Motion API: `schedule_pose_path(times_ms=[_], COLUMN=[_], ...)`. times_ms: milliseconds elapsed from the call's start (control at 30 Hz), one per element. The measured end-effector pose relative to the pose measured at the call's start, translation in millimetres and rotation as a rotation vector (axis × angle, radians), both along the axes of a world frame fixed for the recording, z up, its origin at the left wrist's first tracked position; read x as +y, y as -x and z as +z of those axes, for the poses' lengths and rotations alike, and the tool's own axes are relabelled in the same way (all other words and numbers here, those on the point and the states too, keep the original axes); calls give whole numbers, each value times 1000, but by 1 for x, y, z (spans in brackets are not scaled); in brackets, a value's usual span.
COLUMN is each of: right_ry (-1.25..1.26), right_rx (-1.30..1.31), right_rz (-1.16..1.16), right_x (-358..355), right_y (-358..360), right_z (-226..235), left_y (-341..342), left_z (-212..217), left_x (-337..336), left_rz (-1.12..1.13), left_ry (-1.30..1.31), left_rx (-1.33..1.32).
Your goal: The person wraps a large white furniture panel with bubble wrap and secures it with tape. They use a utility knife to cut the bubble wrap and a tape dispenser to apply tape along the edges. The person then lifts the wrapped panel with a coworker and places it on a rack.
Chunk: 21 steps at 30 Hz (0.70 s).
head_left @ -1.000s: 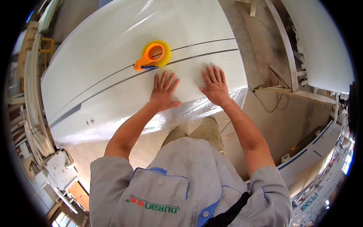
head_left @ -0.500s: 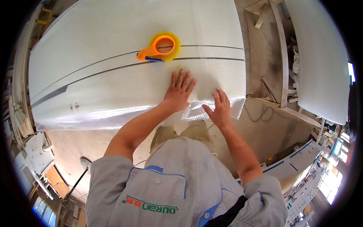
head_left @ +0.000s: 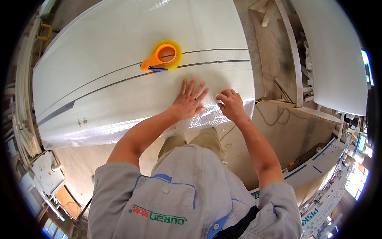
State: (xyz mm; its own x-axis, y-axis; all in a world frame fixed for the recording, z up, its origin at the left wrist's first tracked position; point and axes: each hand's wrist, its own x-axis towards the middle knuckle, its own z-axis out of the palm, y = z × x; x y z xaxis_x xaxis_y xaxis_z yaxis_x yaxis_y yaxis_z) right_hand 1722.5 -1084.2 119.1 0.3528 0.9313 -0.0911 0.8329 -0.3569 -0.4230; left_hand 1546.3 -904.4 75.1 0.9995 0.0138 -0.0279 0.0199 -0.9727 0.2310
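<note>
A large flat panel wrapped in clear bubble wrap (head_left: 131,95) lies before me, its loose shiny edge hanging over the near side. My left hand (head_left: 190,99) rests flat on the wrap near that edge, fingers spread. Just to its right, my right hand (head_left: 231,105) is closed over the wrap, thumb and fingers drawn together. Whatever is between those fingertips is too small to make out. Beyond my left hand, an orange tape dispenser (head_left: 153,61) with a yellowish tape roll (head_left: 179,55) lies on the panel.
Right of the panel stands a wooden frame (head_left: 294,51), with another white-wrapped panel (head_left: 338,59) beyond it. A thin cable (head_left: 278,119) curls on the floor. Long boards (head_left: 24,87) line the left side. A long white piece with blue strips (head_left: 314,163) is at the lower right.
My right hand's fingers have gone from stretched out to drawn together, a little farther left. My left hand stays flat. The whole view has shifted slightly.
</note>
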Motion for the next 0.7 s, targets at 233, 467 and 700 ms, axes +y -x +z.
schedule_pose_path(times_ms=[233,467,700], right_ry=[-276,-698,-883], right_rx=[-20,841,1636], right_rz=[-262,-1720,-1542], right_x=[-25,-144,-182], right_y=[30,90,13], right_z=[-12,-124,-134], left_y=[-22,-25,-35], left_z=[-21,-5,7], left_x=[-6,-18,-32], left_rz=[-405,-491,-527], left_ry=[-17,-111,-274], left_rx=[-83,-23,232])
